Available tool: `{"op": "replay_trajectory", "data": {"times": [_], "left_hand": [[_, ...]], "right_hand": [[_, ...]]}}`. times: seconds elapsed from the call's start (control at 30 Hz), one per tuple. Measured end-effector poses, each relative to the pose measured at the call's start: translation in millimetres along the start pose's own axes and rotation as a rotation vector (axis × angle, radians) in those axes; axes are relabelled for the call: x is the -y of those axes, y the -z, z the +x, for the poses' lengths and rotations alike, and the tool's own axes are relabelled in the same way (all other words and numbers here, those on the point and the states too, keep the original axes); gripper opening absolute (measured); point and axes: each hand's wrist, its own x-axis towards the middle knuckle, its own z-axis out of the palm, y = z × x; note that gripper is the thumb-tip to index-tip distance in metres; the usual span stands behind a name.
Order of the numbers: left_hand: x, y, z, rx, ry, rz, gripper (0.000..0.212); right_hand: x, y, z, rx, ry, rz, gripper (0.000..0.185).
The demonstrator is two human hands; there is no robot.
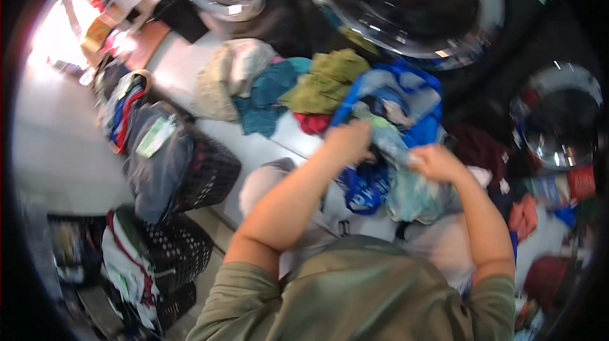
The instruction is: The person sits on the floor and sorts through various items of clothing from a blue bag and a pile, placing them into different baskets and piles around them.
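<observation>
A blue plastic bag with clothes inside lies open in front of me, its printed lower part folded toward my lap. My right hand is closed on a pale blue-green patterned garment, which trails from the bag down over my leg. My left hand has curled fingers at the bag's near left side, against the upper part of that garment. Blur hides what those fingers grip. Just left of the bag sit an olive-green garment and a red cloth.
Teal garments and a cream cloth are piled farther left. Round washing-machine-type doors line the far side. Dark perforated laundry baskets with clothes stand at left. Dark maroon clothing lies at right.
</observation>
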Motion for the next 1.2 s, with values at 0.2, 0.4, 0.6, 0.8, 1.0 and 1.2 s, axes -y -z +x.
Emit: {"op": "replay_trajectory", "data": {"times": [0.2,0.4,0.6,0.8,1.0,1.2], "left_hand": [[17,2,24,0.056,-0.042,-0.069,0.114],[-45,-29,44,0.301,-0.165,-1.356,0.122],[-103,-6,43,0.197,-0.222,-1.941,0.032],[-74,-26,61,0.096,-0.098,-1.897,0.026],[29,71,34,-0.939,-0.067,-1.592,0.017],[84,106,2,-1.113,0.116,-1.41,0.009]], "right_hand": [[-57,61,-69,-0.642,-0.042,1.005,0.017],[-30,81,-84,-0.509,0.241,1.928,0.045],[-108,14,-32,-0.805,-0.48,0.32,0.069],[-53,-12,0,-0.201,-0.372,0.795,0.051],[-88,29,-18,-0.739,-0.474,0.082,0.024],[-107,78,-74,-0.925,-0.359,0.843,0.02]]}}
